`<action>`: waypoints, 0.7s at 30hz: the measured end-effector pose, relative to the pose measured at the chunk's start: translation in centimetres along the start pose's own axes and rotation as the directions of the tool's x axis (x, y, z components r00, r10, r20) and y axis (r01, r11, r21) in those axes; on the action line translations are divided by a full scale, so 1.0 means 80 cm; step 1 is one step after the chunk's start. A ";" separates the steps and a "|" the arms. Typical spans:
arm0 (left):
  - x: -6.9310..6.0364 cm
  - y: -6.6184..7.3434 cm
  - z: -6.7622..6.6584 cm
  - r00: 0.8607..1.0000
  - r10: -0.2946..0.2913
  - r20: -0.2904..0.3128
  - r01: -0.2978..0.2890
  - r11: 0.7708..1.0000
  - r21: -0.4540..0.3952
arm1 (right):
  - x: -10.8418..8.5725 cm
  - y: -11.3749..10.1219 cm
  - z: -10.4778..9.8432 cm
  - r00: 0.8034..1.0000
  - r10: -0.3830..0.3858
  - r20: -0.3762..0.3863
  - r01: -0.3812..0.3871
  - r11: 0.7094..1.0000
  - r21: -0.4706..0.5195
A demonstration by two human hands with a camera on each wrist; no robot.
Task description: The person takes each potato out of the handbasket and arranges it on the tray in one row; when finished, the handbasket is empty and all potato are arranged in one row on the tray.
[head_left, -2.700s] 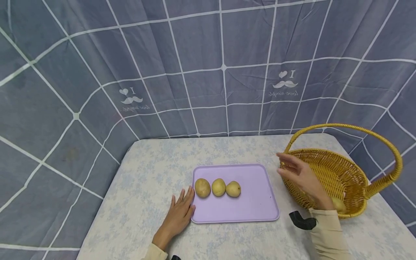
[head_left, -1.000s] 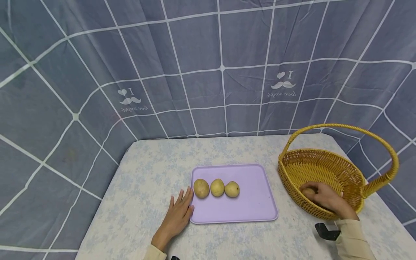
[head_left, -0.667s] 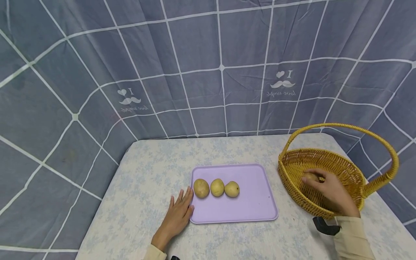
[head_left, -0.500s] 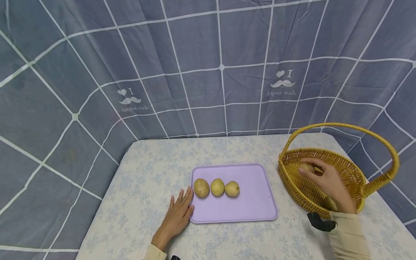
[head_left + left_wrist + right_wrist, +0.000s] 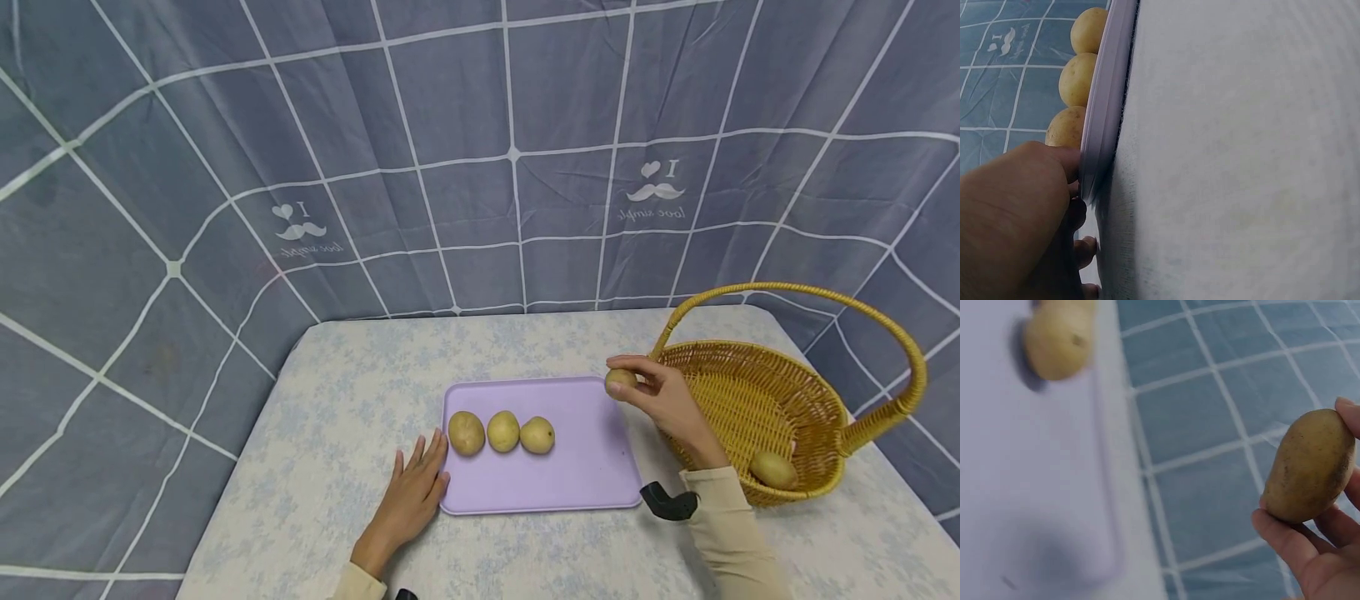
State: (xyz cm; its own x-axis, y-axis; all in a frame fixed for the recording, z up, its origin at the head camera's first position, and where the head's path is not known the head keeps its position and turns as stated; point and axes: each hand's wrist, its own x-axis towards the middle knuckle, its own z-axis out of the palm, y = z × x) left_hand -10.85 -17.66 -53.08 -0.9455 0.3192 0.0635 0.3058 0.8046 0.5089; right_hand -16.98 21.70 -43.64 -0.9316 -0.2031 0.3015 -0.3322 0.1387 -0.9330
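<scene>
My right hand point(image 5: 667, 404) pinches a potato point(image 5: 1311, 465) between thumb and fingers, held above the right back corner of a lilac tray point(image 5: 585, 475). Three more potatoes lie in a row on the tray's left half: a larger one point(image 5: 466, 433) at the left, a yellowish one point(image 5: 503, 431) in the middle, and one with a dark spot point(image 5: 537, 435) at the right. My left hand point(image 5: 411, 492) rests flat with fingers spread, its fingertips touching the tray's left edge. In the left wrist view the thumb lies against the tray rim point(image 5: 1107, 94).
A yellow wicker basket point(image 5: 750, 375) with a tall arched handle point(image 5: 795, 289) stands right of the tray. One potato point(image 5: 773, 471) lies at its near right side. A pale floral cloth point(image 5: 337, 392) covers the table, and a grey-blue checked curtain point(image 5: 450, 125) hangs behind.
My right hand reached into the basket, took hold of a potato, lifted it out and carried it left to the tray's right side. My left hand stayed in place.
</scene>
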 end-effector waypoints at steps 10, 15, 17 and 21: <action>0.000 -0.001 0.001 1.000 -0.001 -0.008 0.001 1.000 0.005 | 0.005 0.057 0.067 0.990 0.085 0.112 -0.075 0.993 -0.088; 0.000 0.000 0.001 1.000 -0.006 -0.001 0.006 1.000 -0.002 | -0.002 0.072 0.081 0.977 0.150 0.154 -0.123 0.978 -0.168; 0.000 0.000 0.001 1.000 -0.007 0.000 0.007 1.000 -0.001 | -0.005 0.079 0.082 0.976 0.149 0.159 -0.115 0.972 -0.207; 0.000 0.000 0.000 1.000 -0.007 -0.001 0.007 1.000 0.006 | -0.010 0.082 0.083 0.977 0.142 0.159 -0.094 0.956 -0.276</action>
State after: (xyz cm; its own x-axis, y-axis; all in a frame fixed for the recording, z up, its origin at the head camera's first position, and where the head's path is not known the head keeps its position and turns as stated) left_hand -10.87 -17.67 -53.09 -0.9479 0.3128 0.0607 0.2995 0.8099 0.5044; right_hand -17.46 16.32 -51.34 -0.9339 -0.3326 0.1311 -0.2711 0.4197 -0.8662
